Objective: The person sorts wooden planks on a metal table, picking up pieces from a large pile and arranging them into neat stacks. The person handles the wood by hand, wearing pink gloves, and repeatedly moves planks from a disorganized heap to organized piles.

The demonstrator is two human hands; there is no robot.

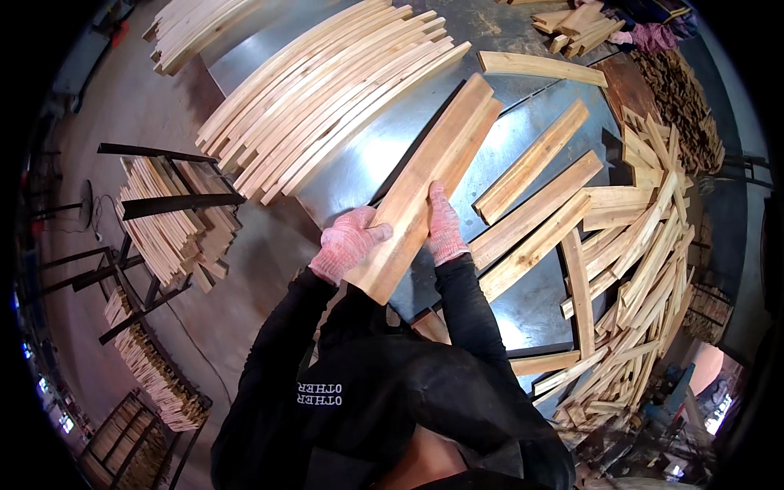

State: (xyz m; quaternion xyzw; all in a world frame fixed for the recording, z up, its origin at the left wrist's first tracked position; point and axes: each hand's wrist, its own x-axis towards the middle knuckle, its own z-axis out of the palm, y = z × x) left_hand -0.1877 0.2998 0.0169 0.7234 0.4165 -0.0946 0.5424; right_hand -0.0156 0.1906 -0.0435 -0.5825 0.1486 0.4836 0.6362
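Two wooden boards lie side by side lengthwise between my hands, slanting up to the right over the metal table. The left board is wider and reaches closer to me; the second board lies along its right edge. My left hand, in a pink-and-white knit glove, grips the left edge near the close end. In a matching glove, my right hand holds the right side, thumb on top and fingers hidden underneath. Right of my hands, several loose wooden strips rest on the table.
A row of curved wooden strips stands at the far left of the table. At right is a jumbled wood pile. Metal racks with stacked strips stand on the floor at left. Another person's sleeve shows at the far right.
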